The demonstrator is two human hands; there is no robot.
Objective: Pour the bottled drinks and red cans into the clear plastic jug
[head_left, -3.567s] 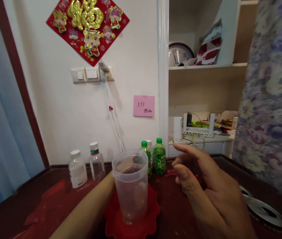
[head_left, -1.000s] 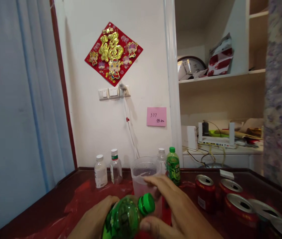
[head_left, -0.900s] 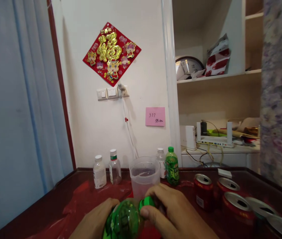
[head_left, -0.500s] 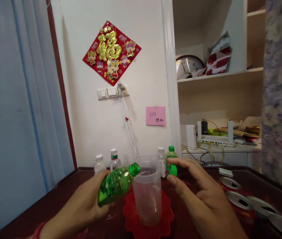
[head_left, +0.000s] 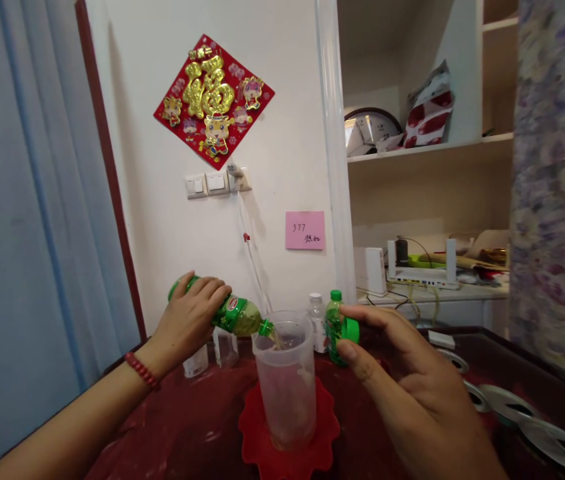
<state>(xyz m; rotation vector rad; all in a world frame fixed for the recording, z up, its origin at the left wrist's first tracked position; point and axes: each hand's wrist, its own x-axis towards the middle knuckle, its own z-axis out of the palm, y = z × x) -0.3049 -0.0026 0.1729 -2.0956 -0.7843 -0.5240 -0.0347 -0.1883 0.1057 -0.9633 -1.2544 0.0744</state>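
Observation:
My left hand (head_left: 190,313) is wrapped round a green plastic bottle (head_left: 242,316), tilted with its uncapped mouth low over the rim of a tall clear plastic cup (head_left: 287,393). Liquid runs from the mouth into the cup. Under the cup lies a red scalloped dish (head_left: 325,437). To the right of the cup, my right hand (head_left: 407,373) pinches a green bottle cap (head_left: 350,331) between thumb and forefinger. Just behind the cap stands another green bottle (head_left: 334,313) with its cap on.
A white-capped bottle (head_left: 316,320) stands behind the cup. Two clear bottles, partly hidden by my left hand, are at the back left. Several open drink cans (head_left: 510,404) stand at the right. A white router (head_left: 422,270) sits on the shelf beyond the dark red table (head_left: 177,427).
My left hand has raised the green bottle's base and tipped its mouth down over the cup, and liquid now flows out. My right hand still holds the cap; the view has shifted slightly.

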